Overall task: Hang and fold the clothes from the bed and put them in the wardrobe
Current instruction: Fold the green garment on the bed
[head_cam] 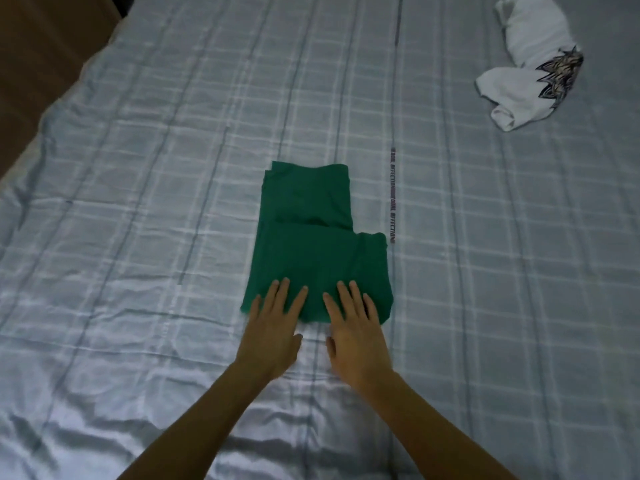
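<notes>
Head view: we see our left hand (273,334) and right hand (353,334) lying flat side by side, fingers straight and slightly spread. The fingertips press on the near edge of the green garment (311,244) while the palms rest on the bed (138,168). Neither hand has hold of anything. The garment sits partly folded near the middle of the bed, just ahead of us. Its far half is narrower than its near half, so a step shows on the right side.

We judge that step to be the main risk. If we fold again as it lies, the offset goes into the next fold and the bundle comes out lopsided. If we lift by the near edge alone, the loose upper layers may slide and fall open, because nothing pins them. The sheet looks smooth and rumpled near us, so pushing forward could drag the whole garment instead of flattening it.

A crumpled white shirt (533,64) lies well apart at the far right and has not been folded. Reaching for it across the green garment could undo the fold.

No wardrobe is in view, so we cannot tell how far the garment must be carried.
</notes>
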A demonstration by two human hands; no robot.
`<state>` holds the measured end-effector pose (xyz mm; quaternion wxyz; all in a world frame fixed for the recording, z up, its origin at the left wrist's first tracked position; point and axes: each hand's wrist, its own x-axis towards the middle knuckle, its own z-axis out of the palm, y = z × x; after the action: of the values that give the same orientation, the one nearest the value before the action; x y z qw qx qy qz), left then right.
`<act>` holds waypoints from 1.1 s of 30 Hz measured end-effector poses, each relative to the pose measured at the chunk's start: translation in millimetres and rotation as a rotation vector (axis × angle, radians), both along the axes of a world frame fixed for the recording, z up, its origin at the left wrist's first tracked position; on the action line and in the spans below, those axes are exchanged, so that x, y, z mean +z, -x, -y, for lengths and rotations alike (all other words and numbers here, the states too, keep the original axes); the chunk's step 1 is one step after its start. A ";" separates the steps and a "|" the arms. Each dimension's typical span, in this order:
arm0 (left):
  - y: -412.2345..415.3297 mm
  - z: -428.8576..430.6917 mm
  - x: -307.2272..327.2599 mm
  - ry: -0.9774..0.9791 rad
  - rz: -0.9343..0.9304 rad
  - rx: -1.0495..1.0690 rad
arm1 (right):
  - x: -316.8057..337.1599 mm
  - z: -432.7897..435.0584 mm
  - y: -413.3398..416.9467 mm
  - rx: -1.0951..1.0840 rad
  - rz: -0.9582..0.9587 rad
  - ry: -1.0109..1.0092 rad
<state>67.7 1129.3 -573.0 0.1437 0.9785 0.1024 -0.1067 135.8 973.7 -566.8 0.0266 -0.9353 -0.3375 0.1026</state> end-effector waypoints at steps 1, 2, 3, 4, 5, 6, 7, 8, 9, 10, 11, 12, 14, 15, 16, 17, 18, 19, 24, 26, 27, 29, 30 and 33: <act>-3.5 -1.1 -5.6 -0.031 0.009 0.002 | -2.8 -2.4 -5.7 -0.036 0.018 -0.020; -8.1 -3.0 -11.1 -0.052 0.021 -0.002 | -4.0 -5.8 -11.7 -0.065 0.034 -0.040; -13.4 -5.2 -14.7 -0.068 0.035 -0.010 | -7.0 -8.6 -17.8 -0.073 0.060 -0.062; -18.9 -7.6 -17.4 -0.078 0.052 -0.017 | -7.6 -10.2 -23.8 -0.067 0.082 -0.078; -23.9 -10.5 -17.3 -0.085 0.065 -0.024 | -7.4 -11.1 -29.0 -0.053 0.104 -0.099; -27.2 -14.3 -17.1 -0.087 0.087 -0.030 | -2.9 -11.9 -33.0 -0.043 0.104 -0.116; -29.7 -18.3 -12.8 -0.071 0.104 -0.040 | 1.3 -11.8 -35.2 -0.038 0.112 -0.133; -31.6 -21.4 -4.9 -0.027 0.103 -0.060 | 9.4 -10.4 -34.1 -0.039 0.112 -0.143; -31.9 -25.6 6.9 0.045 0.072 -0.089 | 18.8 -8.5 -30.8 -0.038 0.115 -0.163; -31.8 -29.6 21.8 0.133 0.016 -0.119 | 31.1 -6.0 -25.8 -0.050 0.097 -0.183; -30.7 -32.6 37.9 0.220 -0.091 -0.133 | 41.9 -3.1 -20.5 -0.056 0.084 -0.208; -29.2 -35.1 53.1 0.310 -0.215 -0.140 | 54.5 -1.3 -16.3 -0.073 0.066 -0.239; -29.5 -39.5 83.1 0.431 -0.344 -0.155 | 75.1 0.6 -14.5 -0.094 0.082 -0.313; -32.8 -42.6 97.3 0.447 -0.326 -0.140 | 83.1 -0.7 -17.6 -0.108 0.110 -0.350; -37.2 -45.9 108.8 0.422 -0.254 -0.116 | 91.3 -3.8 -23.5 -0.129 0.147 -0.373; -43.5 -49.5 117.4 0.348 -0.106 -0.085 | 98.6 -8.2 -32.5 -0.149 0.205 -0.381; -52.1 -52.8 123.5 0.240 0.099 -0.061 | 105.1 -13.3 -42.8 -0.167 0.269 -0.389; -60.4 -56.3 126.9 0.145 0.267 -0.020 | 110.6 -18.5 -53.1 -0.189 0.329 -0.417; -69.3 -51.5 115.1 0.216 0.562 0.395 | 105.2 -31.8 -72.0 -0.163 0.335 -0.690; -64.3 -43.6 91.4 0.207 0.510 0.373 | 83.2 -28.9 -67.9 -0.116 0.258 -0.654; -62.1 -39.9 76.8 0.196 0.491 0.326 | 70.2 -26.9 -66.3 -0.104 0.209 -0.615; -60.3 -34.8 48.9 0.163 0.446 0.236 | 45.9 -24.1 -65.5 -0.074 0.110 -0.522; -60.8 -33.0 35.4 0.139 0.401 0.190 | 34.4 -24.1 -66.7 -0.055 0.073 -0.456; -68.0 -33.0 -1.3 0.032 0.209 0.048 | 8.8 -32.8 -77.1 0.026 -0.013 -0.248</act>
<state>135.7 1162.3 -574.2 0.1718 0.9791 0.1085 -0.0024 212.9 1006.5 -558.0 0.1429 -0.9197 -0.3596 0.0662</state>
